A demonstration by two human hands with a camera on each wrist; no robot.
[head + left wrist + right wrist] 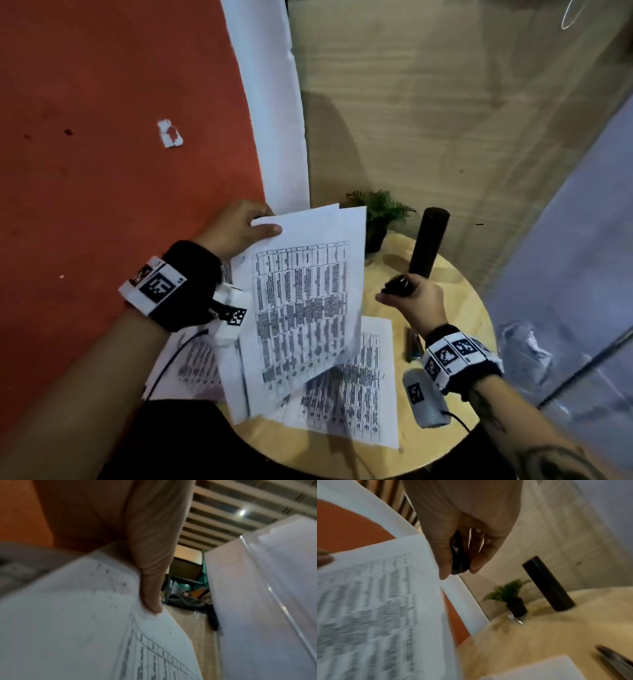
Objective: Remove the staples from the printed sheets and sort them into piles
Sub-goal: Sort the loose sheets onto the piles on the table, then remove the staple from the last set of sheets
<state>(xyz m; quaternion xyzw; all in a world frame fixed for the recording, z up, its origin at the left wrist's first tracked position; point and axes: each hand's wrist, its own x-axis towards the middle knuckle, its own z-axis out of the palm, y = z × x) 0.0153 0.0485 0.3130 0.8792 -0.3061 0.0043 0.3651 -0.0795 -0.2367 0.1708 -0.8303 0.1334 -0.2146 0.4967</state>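
Note:
My left hand point(239, 226) pinches the top corner of a bundle of printed sheets point(301, 301) and holds it up above the round wooden table point(455, 308). Its thumb point(150, 574) presses on the paper point(68, 628) in the left wrist view. To the right of the bundle, my right hand point(414, 298) grips a small black staple remover point(399, 286); the right wrist view shows the staple remover point(459, 558) between thumb and fingers beside the lifted sheets point(376, 601). More printed sheets point(359, 394) lie flat on the table, and another pile point(195, 363) lies under my left wrist.
A small potted plant point(380, 216) and a black cylinder point(428, 243) stand at the table's far side. A dark stapler-like tool point(412, 346) lies by my right wrist. An orange floor point(102, 171) is on the left, a glass panel point(565, 274) on the right.

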